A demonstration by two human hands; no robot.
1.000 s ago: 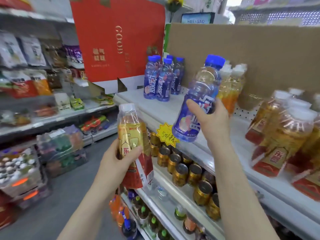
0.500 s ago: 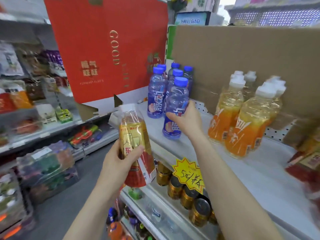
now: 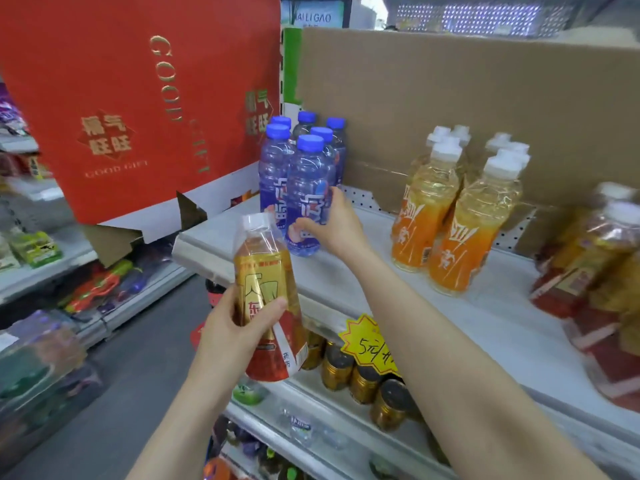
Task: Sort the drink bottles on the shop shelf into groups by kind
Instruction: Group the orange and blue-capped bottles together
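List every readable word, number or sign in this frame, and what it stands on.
"GOOD GIFT", "福气旺旺": red gift box.
"AILIGAO", start cut off: screen up top.
"5元/", rest hidden: yellow price tag.
"东": gold bottle gripped by the left hand.
Labels on the blue bottle the right hand grips and on the orange bottles: stylised, unreadable.

Upright on white shelf [image 3: 381, 289]: blue-capped bottles [image 3: 277, 174] clustered at eleven o'clock, orange bottles [image 3: 464, 237] at one o'clock, red-and-gold bottles [image 3: 588, 271] blurred at three o'clock.
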